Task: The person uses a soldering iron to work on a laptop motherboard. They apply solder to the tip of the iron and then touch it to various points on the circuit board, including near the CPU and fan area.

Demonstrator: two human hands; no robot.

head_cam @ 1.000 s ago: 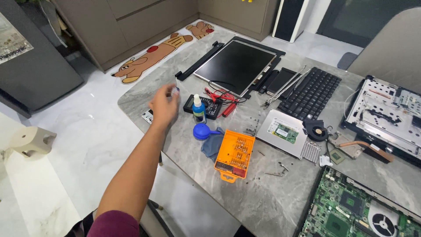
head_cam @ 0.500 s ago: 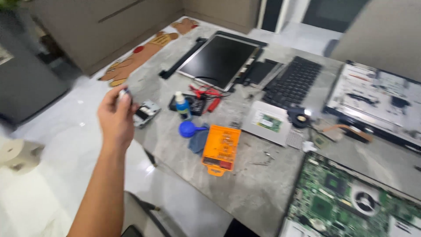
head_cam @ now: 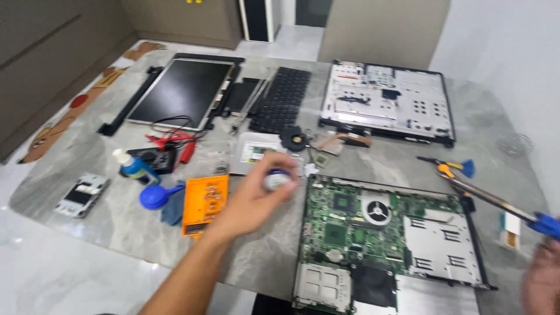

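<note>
Nearest the camera, at the lower right corner, the right hand (head_cam: 539, 280) is blurred and cut by the frame; it appears closed on the blue handle of a long screwdriver (head_cam: 496, 201), whose shaft slants up and left above the green motherboard (head_cam: 373, 233). Just left of that board, the left hand (head_cam: 254, 201) hovers over the grey stone surface (head_cam: 262, 262) with its fingers pinched around a small round white-and-blue container (head_cam: 276, 179) (its detail is too blurred to tell). Beside the wrist lies an orange case (head_cam: 204, 203), then a blue blower bulb (head_cam: 155, 197) and a small bottle (head_cam: 133, 166). Farther back rest a black keyboard (head_cam: 283, 99), a flat screen panel (head_cam: 181, 93) and an open laptop chassis (head_cam: 388, 102).
</note>
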